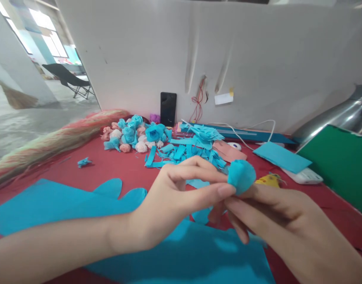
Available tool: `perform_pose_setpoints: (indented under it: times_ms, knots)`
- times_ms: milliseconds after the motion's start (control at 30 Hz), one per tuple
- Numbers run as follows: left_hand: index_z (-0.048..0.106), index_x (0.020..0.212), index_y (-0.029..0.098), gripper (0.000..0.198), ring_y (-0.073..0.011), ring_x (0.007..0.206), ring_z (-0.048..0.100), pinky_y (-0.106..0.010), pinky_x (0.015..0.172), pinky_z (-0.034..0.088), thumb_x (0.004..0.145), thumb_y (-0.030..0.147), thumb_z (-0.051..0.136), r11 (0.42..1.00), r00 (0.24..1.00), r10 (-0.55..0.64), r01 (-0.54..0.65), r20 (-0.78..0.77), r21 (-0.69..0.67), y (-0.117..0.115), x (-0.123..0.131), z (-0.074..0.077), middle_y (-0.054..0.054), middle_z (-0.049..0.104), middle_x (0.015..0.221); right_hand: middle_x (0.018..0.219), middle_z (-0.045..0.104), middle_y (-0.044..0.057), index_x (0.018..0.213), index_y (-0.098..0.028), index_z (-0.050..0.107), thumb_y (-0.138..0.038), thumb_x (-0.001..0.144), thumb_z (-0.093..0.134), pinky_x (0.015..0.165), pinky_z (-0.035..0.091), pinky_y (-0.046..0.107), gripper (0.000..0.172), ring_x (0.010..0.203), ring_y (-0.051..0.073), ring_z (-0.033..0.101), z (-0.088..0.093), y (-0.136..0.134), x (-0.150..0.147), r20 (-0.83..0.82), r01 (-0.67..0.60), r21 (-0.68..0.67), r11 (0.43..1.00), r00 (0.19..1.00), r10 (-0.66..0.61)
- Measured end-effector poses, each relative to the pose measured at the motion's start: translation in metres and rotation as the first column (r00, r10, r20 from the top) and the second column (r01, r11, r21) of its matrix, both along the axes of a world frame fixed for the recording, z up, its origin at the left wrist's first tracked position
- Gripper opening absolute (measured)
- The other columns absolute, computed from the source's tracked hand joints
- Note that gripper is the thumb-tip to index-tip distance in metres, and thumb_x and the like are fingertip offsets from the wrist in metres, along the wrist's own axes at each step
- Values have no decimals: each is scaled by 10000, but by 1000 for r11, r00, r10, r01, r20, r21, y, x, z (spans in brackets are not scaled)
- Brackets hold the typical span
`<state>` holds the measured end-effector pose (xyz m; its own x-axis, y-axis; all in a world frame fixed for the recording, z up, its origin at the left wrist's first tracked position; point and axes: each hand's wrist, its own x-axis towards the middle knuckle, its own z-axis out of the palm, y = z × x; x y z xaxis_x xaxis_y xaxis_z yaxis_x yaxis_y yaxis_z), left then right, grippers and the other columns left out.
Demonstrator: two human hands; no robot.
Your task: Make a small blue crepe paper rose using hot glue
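Between my two hands, above the table, is a small blue paper flower [241, 176] with rounded, overlapping petals. My left hand [186, 185] pinches its left lower edge between thumb and forefinger. From below, my right hand [266, 217] closes thumb and fingers on the base of the flower, which the fingers hide. Under the hands lie a large blue paper sheet [181, 260] and another blue sheet [50, 205] to the left. Rounded blue paper petals [111, 188] lie at that sheet's edge.
Finished blue, pink and white paper flowers [129, 134] are heaped at the back left. Blue paper strips [183, 152] pile behind my hands. A black phone [168, 109] leans on the wall. At right are folded blue paper [282, 157], a green board [337, 165] and a yellow object [269, 180].
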<state>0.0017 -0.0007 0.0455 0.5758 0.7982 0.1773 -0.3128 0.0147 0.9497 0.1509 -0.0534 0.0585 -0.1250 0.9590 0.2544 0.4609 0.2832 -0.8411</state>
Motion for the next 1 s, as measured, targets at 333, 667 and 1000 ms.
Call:
perform_pose_setpoints:
  times_ms: [333,667,1000]
  knots:
    - [628,652,150,64,-66,505,526,-196,473,436,693,185,663,983,976,-137,154,167,-95,3,2,-1,30,526,623,543,593,-92,675,-361,636,-391,817,505,418,486,148,195,471,116,578,-1,-4,3,-53,-64,-13,998,997,63]
    - [602,676,164,142,-71,545,563,-197,521,430,737,287,637,937,942,-314,327,115,-121,5,-5,-1,38,558,590,562,614,-63,713,-346,649,-416,814,502,388,480,145,192,418,109,557,1,-5,1,-94,-102,-79,992,991,94]
    - [583,667,160,202,-56,512,495,-219,455,269,687,338,676,945,947,-309,316,87,-88,6,-5,0,35,532,596,409,505,6,632,-313,666,-587,714,488,280,419,235,337,414,188,530,-6,6,-23,77,118,145,982,988,-130]
